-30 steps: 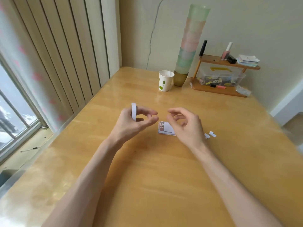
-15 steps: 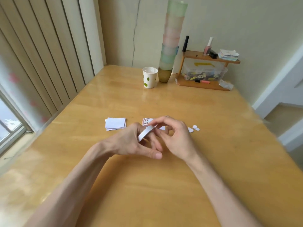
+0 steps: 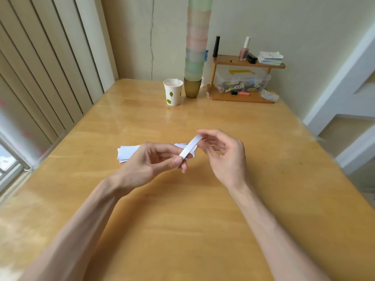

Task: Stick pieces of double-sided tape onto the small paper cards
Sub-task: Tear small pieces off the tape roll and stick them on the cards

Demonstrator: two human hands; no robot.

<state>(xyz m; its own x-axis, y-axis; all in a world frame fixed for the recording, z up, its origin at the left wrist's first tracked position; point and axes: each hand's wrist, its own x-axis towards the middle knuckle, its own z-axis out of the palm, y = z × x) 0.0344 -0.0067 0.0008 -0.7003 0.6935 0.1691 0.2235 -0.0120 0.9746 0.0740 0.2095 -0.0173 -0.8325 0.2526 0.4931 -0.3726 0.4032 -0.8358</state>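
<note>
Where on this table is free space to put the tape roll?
Free: the band between hands and paper cup; the table right of the right hand; its near middle. Crowded: far edge with stacked cups and wooden rack; card pile by the left hand.

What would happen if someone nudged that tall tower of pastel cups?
It would probably tip easily: the stack of cups rises far above its one narrow base cup. The cups look like thin translucent plastic, so likely light and quick to topple, perhaps onto the paper cup beside it.
</note>
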